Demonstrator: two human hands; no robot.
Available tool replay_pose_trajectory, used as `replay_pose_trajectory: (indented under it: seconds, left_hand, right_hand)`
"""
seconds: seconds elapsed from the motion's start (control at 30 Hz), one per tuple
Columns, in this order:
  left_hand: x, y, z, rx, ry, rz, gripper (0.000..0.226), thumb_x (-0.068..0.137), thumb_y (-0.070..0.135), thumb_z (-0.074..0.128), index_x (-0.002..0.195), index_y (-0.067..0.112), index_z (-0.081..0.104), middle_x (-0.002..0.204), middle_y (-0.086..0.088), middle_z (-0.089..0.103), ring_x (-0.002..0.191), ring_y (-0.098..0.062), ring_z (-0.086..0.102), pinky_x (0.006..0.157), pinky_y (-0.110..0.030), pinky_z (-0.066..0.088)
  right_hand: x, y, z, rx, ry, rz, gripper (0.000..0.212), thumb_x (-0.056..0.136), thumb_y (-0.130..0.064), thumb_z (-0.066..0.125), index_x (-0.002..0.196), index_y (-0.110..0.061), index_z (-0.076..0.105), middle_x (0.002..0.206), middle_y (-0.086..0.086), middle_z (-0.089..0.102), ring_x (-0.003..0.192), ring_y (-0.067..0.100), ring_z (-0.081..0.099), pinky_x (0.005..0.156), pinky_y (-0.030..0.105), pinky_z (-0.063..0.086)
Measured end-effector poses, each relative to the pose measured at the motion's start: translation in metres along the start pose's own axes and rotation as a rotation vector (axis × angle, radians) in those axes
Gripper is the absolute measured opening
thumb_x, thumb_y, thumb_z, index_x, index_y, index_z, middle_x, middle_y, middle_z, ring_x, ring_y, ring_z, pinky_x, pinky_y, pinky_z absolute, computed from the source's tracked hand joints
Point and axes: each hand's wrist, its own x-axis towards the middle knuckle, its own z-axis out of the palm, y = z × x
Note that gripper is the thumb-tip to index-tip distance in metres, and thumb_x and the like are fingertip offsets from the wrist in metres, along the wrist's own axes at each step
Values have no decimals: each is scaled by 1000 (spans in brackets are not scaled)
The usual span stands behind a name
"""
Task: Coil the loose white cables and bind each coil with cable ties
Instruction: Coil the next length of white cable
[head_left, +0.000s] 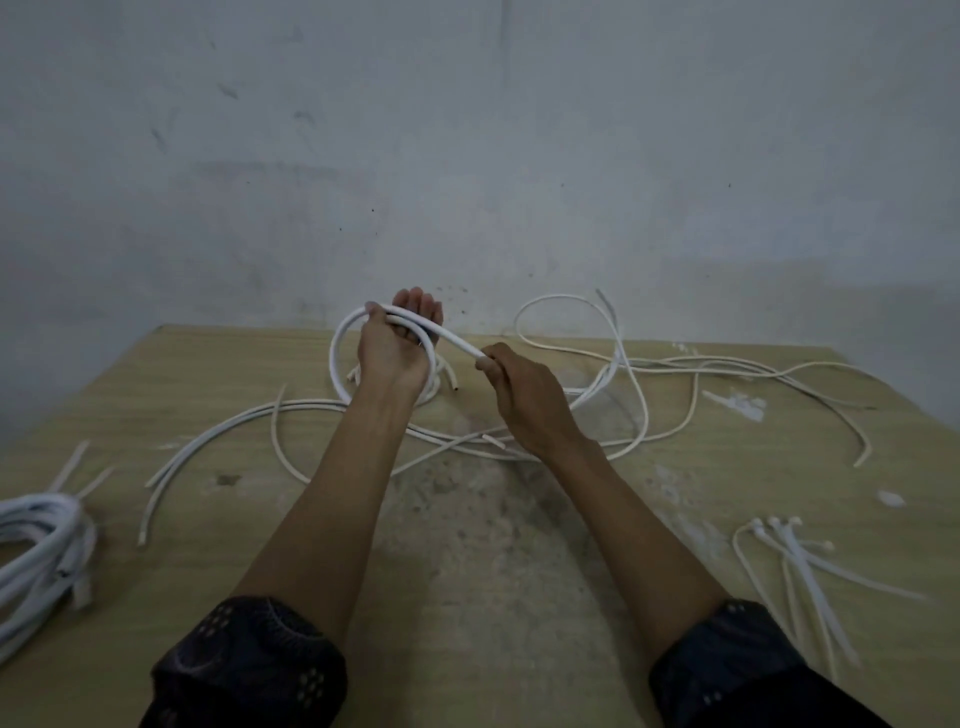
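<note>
Two hands: both raised over the far middle of the wooden table (218, 525), forearms bare, dark patterned sleeves (249, 670) pushed up at the near edge.
Left hand (390, 345): palm turned up toward the camera, fingers spread open, thumb pressed down on the cable loop that crosses the palm.
Cable loop (338, 345): a thick white cable bent into a round loop, standing up off the table, hanging around the left hand and wrist.
Right hand (524, 395): fingers closed around the same thick cable just right of the loop, pinching it where it leaves the left hand.
Loose cables (644, 405): several thin and thick white lengths sprawled uncoiled across the far half of the table, crossing each other under and behind both hands; two curve out toward the near left.
Finished coil (39, 540): a bundle of thick white cable at the left edge, partly cut off by the frame; tie ends seem to stick up from it, though blurred.
Cable ties (795, 566): a loose fan of white ties lying at the near right, well apart from the hands.
Wall (467, 156): pale, scuffed, behind the table.
</note>
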Motion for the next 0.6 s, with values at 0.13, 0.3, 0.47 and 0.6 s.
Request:
replay_pose_trajectory:
  seconds: [0.13, 0.3, 0.47, 0.6]
  left_hand:
    - [5, 14, 1, -97, -35, 50, 52, 108, 39, 32, 85, 1, 59, 63, -10, 67, 62, -23, 64, 78, -36, 56]
    - [25, 21, -15, 5, -33, -18, 42, 106, 34, 29, 70, 17, 43, 43, 7, 39, 32, -9, 32, 38, -15, 31]
    - [27, 14, -10, -40, -15, -27, 47, 109, 34, 25, 68, 16, 40, 43, 5, 38, 32, -10, 32, 38, -16, 31]
    - [24, 26, 5, -189, -39, 1, 30, 92, 10, 32, 64, 15, 39, 42, 3, 36, 30, -11, 31, 35, -15, 31]
  right_hand:
    - [-3, 14, -6, 2, -22, 18, 31, 104, -39, 43, 86, -15, 53, 70, 0, 52, 65, 27, 53, 58, 33, 26]
    - [-23, 45, 2, -275, -38, 47, 45, 96, -58, 39, 74, -22, 55, 69, 3, 59, 71, 32, 60, 78, 41, 41]
    - [-20, 47, -1, -256, -59, 194, 50, 91, -63, 43, 78, -20, 65, 81, 5, 66, 86, 31, 63, 101, 49, 38]
    - [-24, 51, -5, 92, -110, 283, 59, 100, -53, 33, 79, -12, 70, 79, 7, 68, 82, 31, 64, 79, 42, 47]
